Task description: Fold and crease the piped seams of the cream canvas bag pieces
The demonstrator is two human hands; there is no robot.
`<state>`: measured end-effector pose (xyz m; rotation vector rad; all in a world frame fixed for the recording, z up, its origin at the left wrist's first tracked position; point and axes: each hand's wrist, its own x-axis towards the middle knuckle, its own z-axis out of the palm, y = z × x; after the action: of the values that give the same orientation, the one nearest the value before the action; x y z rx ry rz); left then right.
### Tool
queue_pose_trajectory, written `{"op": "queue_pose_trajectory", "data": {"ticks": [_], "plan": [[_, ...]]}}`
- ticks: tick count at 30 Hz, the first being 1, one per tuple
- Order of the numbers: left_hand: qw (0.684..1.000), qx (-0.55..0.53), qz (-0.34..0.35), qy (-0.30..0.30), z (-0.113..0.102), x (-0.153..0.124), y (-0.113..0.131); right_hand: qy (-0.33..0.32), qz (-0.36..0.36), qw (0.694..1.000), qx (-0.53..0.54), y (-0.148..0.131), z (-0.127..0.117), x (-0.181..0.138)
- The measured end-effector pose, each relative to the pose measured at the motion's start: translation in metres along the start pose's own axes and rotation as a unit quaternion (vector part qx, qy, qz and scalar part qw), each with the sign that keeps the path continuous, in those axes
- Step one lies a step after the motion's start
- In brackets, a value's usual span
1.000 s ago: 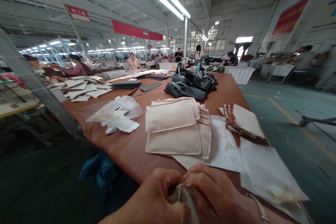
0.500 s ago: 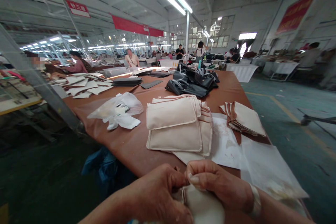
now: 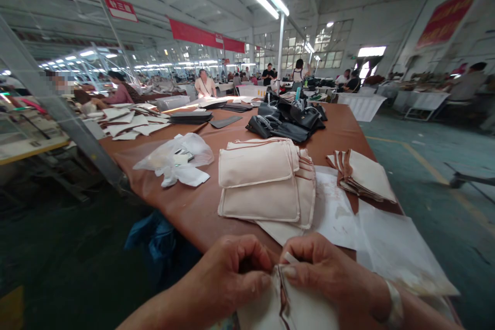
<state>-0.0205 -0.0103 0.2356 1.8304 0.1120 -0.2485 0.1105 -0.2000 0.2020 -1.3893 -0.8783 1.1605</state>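
Note:
My left hand (image 3: pixel 232 278) and my right hand (image 3: pixel 325 273) meet at the bottom of the view, both pinched on the top edge of a cream cloth pouch (image 3: pixel 288 307) with brown trim. The pouch hangs below my fingers, just off the near edge of the brown table (image 3: pixel 193 211). A bracelet circles my right wrist. Straight ahead lies a stack of cream pouches (image 3: pixel 263 180), and a smaller fanned pile of pouches (image 3: pixel 363 175) sits to its right.
White paper sheets (image 3: pixel 390 247) lie under and right of the stacks. A clear plastic bag (image 3: pixel 174 157) sits to the left, black leather bags (image 3: pixel 286 118) farther back. Blue cloth (image 3: pixel 154 237) hangs below the table's left edge. Other people work at distant tables.
More of the pouch has come up into view between my hands, and its brown-trimmed edge now shows. Both hands stayed pinched on it.

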Motion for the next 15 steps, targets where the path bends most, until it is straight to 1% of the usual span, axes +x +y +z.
{"op": "queue_pose_trajectory", "data": {"ticks": [2, 4, 7, 9, 11, 12, 13, 14, 15], "plan": [[0.992, 0.113, 0.040, 0.028, 0.003, 0.000, -0.003, 0.000, 0.000, 1.000, 0.002, 0.001, 0.002, -0.001], [0.966, 0.228, 0.111, 0.048, 0.007, 0.000, -0.008, 0.004, 0.002, 1.000, 0.008, 0.003, 0.005, -0.002], [0.898, 0.387, 0.199, 0.068, 0.013, 0.001, -0.016, 0.015, 0.024, 0.998, 0.052, 0.007, 0.009, 0.000], [0.849, 0.468, 0.230, 0.085, 0.018, 0.002, -0.021, 0.029, 0.038, 0.995, 0.088, 0.010, 0.011, 0.002], [0.817, 0.510, 0.249, 0.102, 0.022, 0.003, -0.025, 0.041, 0.048, 0.991, 0.120, 0.011, 0.014, 0.004], [0.810, 0.515, 0.257, 0.111, 0.024, 0.003, -0.026, 0.047, 0.052, 0.989, 0.132, 0.011, 0.015, 0.005], [0.811, 0.509, 0.262, 0.120, 0.025, 0.004, -0.026, 0.051, 0.056, 0.987, 0.142, 0.011, 0.015, 0.004], [0.821, 0.490, 0.264, 0.127, 0.025, 0.004, -0.025, 0.053, 0.060, 0.986, 0.145, 0.010, 0.016, 0.004], [0.841, 0.457, 0.259, 0.133, 0.024, 0.003, -0.022, 0.052, 0.061, 0.988, 0.134, 0.009, 0.016, 0.003]]}}
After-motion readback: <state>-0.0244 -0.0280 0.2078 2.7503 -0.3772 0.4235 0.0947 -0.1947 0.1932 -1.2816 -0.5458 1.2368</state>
